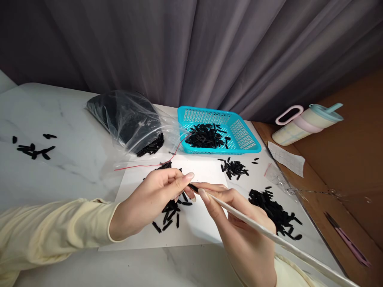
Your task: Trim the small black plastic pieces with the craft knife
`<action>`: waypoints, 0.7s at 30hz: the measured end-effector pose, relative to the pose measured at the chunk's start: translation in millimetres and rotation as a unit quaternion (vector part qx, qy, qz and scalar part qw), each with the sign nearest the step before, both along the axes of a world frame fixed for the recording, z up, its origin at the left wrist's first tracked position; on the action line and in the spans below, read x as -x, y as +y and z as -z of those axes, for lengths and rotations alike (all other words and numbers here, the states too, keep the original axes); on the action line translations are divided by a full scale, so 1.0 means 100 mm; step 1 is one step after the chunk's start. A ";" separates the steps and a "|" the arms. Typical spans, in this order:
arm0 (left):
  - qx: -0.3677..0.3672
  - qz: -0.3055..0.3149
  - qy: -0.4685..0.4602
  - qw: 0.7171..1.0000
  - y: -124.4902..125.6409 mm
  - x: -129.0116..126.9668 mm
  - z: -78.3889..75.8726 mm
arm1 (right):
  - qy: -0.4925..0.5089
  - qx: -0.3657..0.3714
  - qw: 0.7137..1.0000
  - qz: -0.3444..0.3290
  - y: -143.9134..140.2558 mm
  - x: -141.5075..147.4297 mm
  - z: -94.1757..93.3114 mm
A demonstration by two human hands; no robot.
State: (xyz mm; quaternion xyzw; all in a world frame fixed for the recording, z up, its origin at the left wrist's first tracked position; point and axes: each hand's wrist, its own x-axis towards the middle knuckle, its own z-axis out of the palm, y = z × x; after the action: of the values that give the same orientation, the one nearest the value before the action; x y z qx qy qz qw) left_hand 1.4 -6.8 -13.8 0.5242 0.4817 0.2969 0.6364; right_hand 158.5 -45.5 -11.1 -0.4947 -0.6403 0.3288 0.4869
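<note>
Head view: left hand (155, 195) pinches one small black piece (193, 186) between thumb and fingertips, over the white sheet (197, 231) near centre. Right hand (239, 227) grips a long white stick (269, 235) pencil-style, tip meeting the piece's end at the left fingertips. Both hands closed on what they hold.

Around them: loose pile of black pieces (172, 209) directly under the hands, a bigger heap (275, 213) at 3 o'clock, a small cluster (235, 167) at 1 o'clock, a teal basket (218, 131) with more at 12 o'clock, a clear bag (131, 119) of them at 11 o'clock.

To do it well, my read: keep the piece pinched close to its end so it can't swivel, line the stick up with the piece's axis, brace the wrists on the sheet, light pressure only.

Can't resolve: what the stick tip does at the contact, fingers cover it. Piece shape too small to tell. Stick's far end runs out of frame at 5 o'clock.
</note>
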 end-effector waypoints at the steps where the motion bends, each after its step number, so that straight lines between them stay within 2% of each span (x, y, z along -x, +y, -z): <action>1: 0.001 0.000 -0.001 1.000 0.00 0.00 0.00 | 0.001 -0.004 1.000 0.003 0.00 0.00 0.01; 5: 0.004 0.008 -0.007 1.000 0.00 0.00 0.01 | 0.002 -0.002 1.000 0.017 -0.01 0.02 0.02; 9: 0.005 0.009 -0.005 1.000 0.00 0.00 0.01 | 0.017 0.007 1.000 0.000 0.02 0.01 0.00; 15: -0.017 0.008 0.014 1.000 0.00 0.00 0.00 | 0.036 0.092 0.995 -0.013 0.04 -0.05 -0.11; 21: -0.027 0.009 0.020 0.999 0.01 0.01 0.02 | 0.041 0.095 0.994 -0.024 0.05 -0.06 -0.11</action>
State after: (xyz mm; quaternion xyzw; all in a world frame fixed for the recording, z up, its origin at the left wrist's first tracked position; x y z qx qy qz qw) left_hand 0.9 -6.0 -16.1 0.5509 0.4815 0.2938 0.6152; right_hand 164.7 -40.6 -0.3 -0.5096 -0.5973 0.4195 0.4555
